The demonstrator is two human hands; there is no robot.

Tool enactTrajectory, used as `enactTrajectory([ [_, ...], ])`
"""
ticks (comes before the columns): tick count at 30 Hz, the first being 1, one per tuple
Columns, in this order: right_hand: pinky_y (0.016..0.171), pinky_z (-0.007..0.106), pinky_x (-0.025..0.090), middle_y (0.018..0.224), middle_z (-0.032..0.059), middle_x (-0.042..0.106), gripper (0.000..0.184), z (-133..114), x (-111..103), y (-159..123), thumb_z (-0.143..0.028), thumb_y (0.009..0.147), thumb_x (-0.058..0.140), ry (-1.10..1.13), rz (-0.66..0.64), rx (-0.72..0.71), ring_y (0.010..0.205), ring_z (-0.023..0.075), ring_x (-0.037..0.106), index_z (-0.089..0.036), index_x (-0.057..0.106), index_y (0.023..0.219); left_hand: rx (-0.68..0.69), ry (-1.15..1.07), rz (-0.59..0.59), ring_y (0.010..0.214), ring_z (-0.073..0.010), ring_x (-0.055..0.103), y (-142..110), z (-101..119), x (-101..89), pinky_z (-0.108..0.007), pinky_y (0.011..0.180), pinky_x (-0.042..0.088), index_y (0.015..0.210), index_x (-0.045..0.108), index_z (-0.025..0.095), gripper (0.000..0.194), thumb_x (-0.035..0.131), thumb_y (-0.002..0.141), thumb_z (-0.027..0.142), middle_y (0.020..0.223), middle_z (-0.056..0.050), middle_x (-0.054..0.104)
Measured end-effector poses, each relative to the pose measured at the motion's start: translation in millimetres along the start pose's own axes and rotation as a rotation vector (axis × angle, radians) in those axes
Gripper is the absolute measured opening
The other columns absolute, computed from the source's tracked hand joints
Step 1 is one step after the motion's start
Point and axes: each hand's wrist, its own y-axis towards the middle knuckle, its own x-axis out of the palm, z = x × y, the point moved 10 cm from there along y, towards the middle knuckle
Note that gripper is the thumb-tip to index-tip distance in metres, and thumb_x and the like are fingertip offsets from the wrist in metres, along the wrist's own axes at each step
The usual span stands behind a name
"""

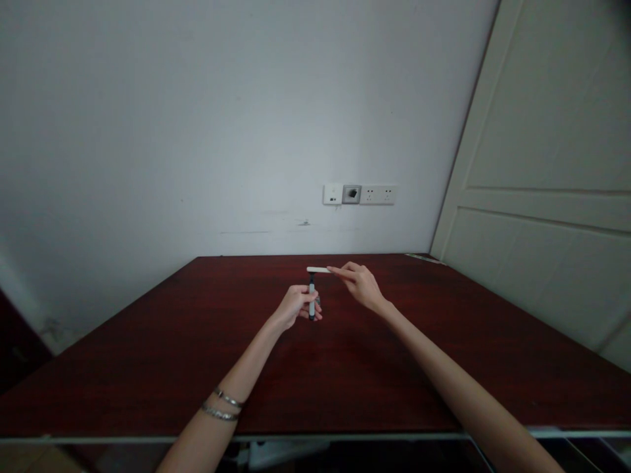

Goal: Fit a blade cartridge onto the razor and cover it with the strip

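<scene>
Now the grey handle point(311, 301) is clasped by the left hand point(294, 303), the white bar point(318, 269) above pinched by the right hand point(363, 286), apparently being adjusted; steadiness seems called for.

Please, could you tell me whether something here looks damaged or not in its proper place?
Yes, slightly: dark scuffs mark the pale wall just above the table; they look odd on its otherwise mostly plain surface. The grey-handled device in the left hand shows no clear damage, but it appears small.
</scene>
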Motion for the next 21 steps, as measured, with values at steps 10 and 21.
enactTrajectory([
  [10,0.076,0.031,0.032,0.083,0.0026,0.062,0.035,8,5,-1,-0.021,0.089,0.048,0.040,0.073,0.058,0.077,0.0151,0.054,-0.035,0.055,0.119,-0.007,0.009,0.025,0.047,-0.0178,0.062,1,-3,0.5,-0.026,0.045,0.049,0.075,0.051,0.013,0.017,0.057,0.076,0.028,0.057,-0.005,0.063],
  [21,0.076,0.030,0.030,0.083,0.0015,0.061,0.032,19,5,-6,-0.024,0.088,0.050,0.055,0.120,0.085,0.078,0.0147,0.054,-0.036,0.057,0.117,-0.025,0.033,0.027,0.046,-0.0178,0.062,1,-4,1.6,-0.025,0.043,0.047,0.076,0.049,0.012,0.016,0.055,0.076,0.027,0.056,-0.005,0.062],
])
